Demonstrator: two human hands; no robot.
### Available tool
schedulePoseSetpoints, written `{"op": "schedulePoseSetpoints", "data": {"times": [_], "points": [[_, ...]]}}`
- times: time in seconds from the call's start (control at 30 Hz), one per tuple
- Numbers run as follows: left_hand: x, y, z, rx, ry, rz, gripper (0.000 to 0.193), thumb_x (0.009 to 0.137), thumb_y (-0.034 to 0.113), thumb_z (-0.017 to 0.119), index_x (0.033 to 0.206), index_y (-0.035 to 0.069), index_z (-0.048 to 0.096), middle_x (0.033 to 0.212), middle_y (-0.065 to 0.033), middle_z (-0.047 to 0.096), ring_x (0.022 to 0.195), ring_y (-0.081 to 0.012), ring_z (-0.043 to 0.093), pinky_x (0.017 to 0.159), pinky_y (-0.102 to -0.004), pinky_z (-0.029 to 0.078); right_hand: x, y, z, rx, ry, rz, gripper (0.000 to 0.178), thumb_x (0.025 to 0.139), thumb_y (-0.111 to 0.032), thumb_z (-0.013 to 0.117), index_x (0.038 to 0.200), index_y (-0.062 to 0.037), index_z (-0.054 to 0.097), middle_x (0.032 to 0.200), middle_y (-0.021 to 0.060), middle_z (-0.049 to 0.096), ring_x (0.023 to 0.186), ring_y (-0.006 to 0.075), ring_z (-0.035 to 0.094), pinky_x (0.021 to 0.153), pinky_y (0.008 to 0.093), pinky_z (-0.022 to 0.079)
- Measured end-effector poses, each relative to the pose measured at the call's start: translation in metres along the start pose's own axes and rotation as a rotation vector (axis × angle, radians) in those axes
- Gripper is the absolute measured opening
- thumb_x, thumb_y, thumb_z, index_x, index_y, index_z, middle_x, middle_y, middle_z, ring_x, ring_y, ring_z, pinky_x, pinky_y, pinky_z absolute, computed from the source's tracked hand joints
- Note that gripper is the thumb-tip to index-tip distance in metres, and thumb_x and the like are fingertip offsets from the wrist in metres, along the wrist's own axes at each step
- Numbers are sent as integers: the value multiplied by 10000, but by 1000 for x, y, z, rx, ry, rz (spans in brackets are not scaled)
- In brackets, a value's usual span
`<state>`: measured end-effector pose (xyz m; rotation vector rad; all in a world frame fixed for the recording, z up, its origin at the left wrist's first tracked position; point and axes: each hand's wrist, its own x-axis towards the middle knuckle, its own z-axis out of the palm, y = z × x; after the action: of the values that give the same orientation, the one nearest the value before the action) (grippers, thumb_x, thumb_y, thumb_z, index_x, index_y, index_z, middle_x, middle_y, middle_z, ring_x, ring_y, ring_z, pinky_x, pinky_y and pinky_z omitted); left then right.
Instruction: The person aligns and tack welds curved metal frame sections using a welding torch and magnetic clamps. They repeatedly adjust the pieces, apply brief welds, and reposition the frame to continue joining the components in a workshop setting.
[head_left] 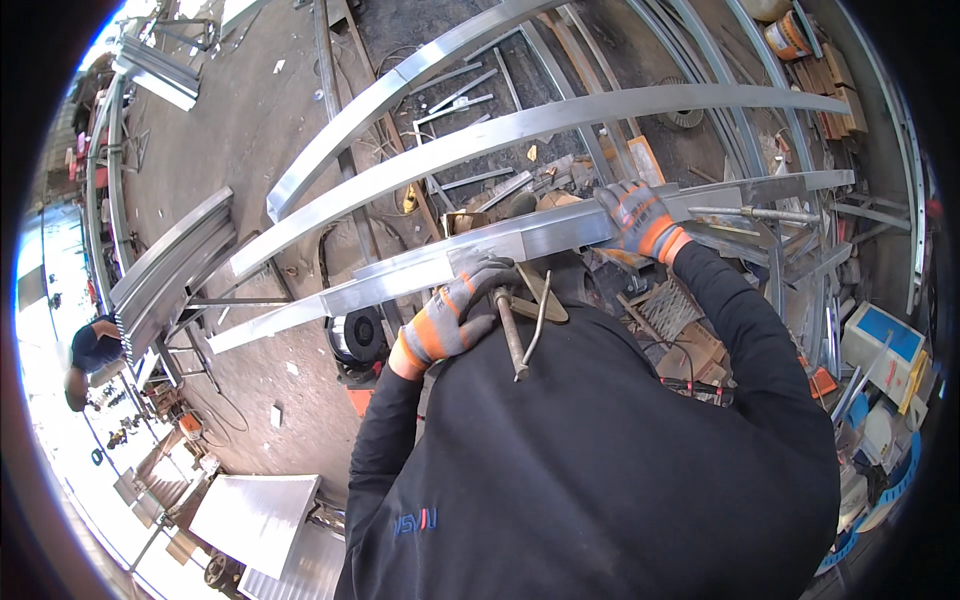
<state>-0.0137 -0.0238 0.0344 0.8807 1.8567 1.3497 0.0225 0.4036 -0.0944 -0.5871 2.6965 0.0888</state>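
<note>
A short silver metal channel (560, 228) lies along a longer metal bar (270, 325) that crosses in front of my chest. My right hand (640, 222), in a grey and orange glove, wraps over the channel toward its right part. On the near edge, my left hand (447, 315) in a matching glove grips the channel with bent fingers; its fingertips are partly hidden. Just right of that hand, a clamp-like tool with a worn rod handle (510, 335) and a curved lever (541, 310) hangs toward me. Another threaded rod (755, 214) sits on the bar beyond my right hand.
Two long curved metal bars (540, 122) span the area ahead. Stacked curved sections (175, 265) stand at left, near a person (95, 343). A black spool (355, 337) stands beside my left forearm. Scrap and a blue basket (905, 480) crowd the right.
</note>
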Motion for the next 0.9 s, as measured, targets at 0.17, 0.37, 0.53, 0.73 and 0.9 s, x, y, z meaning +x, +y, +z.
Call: {"op": "schedulePoseSetpoints", "data": {"times": [0.17,0.37,0.53,0.73,0.9], "points": [[-5,46,-32,-132,-149,94,916,846,44,648,1745,13,478,1754,-236,518,1656,-437,456,1392,-504,315,5,-1,0,48,-67,39,912,823,-420,864,1616,-61,593,1474,119,684,1330,314,652,1134,462,485],[16,79,-37,5,-212,150,610,958,229,782,1501,-1,627,1429,-240,644,1346,-450,627,1205,-524,479,5,-1,-4,63,-49,41,906,811,-434,891,1585,-58,604,1456,133,696,1339,328,655,1142,470,495],[18,85,-18,-17,-50,57,657,879,351,955,1353,-7,675,1328,-207,705,1248,-431,683,1107,-484,539,5,-2,-11,42,-14,12,914,853,-493,894,1592,-49,590,1412,140,724,1325,331,660,1102,458,525],[6,93,-2,145,257,80,484,965,150,828,1402,-21,709,1305,-193,798,1036,-333,807,993,-435,626,4,-1,-7,74,-22,24,848,858,-398,863,1587,-52,602,1427,144,716,1333,330,654,1095,463,529],[3,94,-1,126,383,237,442,965,-92,640,1402,-65,700,1275,-249,798,1066,-368,826,928,-433,643,6,2,7,29,-91,27,978,823,-473,879,1646,-56,555,1522,130,654,1402,330,613,1202,478,459]]}}
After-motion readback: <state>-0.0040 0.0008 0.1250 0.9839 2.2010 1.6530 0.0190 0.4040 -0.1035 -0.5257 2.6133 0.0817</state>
